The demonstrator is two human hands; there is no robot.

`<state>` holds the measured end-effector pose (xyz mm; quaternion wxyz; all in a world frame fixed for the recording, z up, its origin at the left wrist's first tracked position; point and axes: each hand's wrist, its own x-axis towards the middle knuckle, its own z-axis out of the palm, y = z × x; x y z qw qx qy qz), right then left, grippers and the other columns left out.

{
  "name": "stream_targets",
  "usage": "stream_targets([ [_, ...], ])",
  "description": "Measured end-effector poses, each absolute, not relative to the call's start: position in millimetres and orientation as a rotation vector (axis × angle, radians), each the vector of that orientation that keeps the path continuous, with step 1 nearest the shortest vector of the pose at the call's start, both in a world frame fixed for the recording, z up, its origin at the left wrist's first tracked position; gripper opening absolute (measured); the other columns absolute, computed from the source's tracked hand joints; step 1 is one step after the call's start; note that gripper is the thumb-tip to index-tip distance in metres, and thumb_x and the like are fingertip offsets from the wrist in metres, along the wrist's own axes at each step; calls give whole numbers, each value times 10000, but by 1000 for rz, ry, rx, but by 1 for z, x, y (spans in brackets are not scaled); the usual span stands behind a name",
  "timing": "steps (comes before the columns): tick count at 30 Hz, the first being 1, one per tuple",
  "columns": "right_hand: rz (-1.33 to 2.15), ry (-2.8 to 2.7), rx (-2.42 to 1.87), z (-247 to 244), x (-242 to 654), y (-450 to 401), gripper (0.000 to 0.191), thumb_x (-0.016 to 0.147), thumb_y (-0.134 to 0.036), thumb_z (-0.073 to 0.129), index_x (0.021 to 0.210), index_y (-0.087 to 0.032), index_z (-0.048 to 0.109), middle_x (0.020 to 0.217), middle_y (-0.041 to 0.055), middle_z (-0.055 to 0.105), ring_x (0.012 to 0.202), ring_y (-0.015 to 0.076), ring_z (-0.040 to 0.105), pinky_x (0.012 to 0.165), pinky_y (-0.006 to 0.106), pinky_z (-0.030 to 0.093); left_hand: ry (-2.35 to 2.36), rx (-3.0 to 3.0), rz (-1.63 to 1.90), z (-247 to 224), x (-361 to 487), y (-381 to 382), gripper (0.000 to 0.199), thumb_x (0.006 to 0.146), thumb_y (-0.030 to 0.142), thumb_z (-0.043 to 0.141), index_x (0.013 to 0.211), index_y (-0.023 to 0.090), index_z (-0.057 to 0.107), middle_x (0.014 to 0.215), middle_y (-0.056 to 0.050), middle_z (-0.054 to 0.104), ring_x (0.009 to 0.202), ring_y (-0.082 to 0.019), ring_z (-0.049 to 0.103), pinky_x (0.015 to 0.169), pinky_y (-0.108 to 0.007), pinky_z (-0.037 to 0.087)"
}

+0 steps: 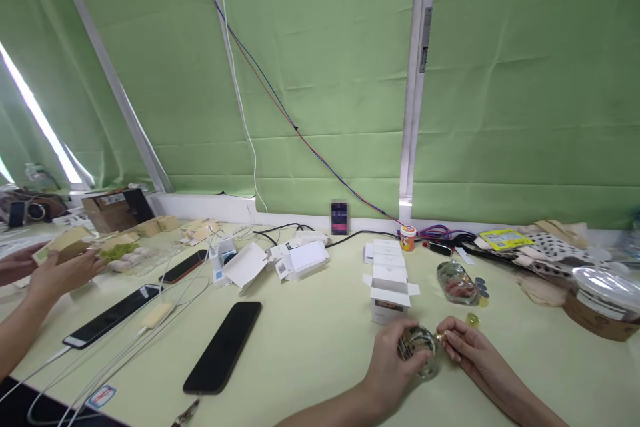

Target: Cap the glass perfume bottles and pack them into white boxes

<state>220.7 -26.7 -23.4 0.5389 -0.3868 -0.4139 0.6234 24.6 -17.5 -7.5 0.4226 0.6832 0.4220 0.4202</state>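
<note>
My left hand (pixel 385 367) is closed around a round, clear glass bottle (pixel 418 341), tilted so that its neck points right. At that neck, my right hand (pixel 466 341) pinches a small gold-coloured fitting (pixel 440 337); whether it is seated on the neck I cannot tell. Just behind my left hand stands an open white box (pixel 389 310) with its flaps spread, the front one in a row of white boxes. Beyond my right hand lie a second clear glass bottle (pixel 456 282), a small yellow translucent cap (pixel 473 319) and several small grey discs (pixel 481 285).
A black phone (pixel 223 347) lies left of my arms, with more phones and white cables further left. Flattened white cartons (pixel 303 259) rest mid-table. Another person's hands (pixel 63 273) hold a box at far left. A round clear-lidded container (pixel 603 300) and cloth are at right.
</note>
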Motion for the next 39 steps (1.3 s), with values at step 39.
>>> stream_targets([
  [39,1371,-1327,-1185,-37,223,-21,535,713,-689,620,619,-172,524,439,-21,608,307,72,530,315,145,334,940,1761,997,-7,22,-9,365,658,159,752,1020,182,707,1012,-55,715,935,-224,629,898,-320,471],
])
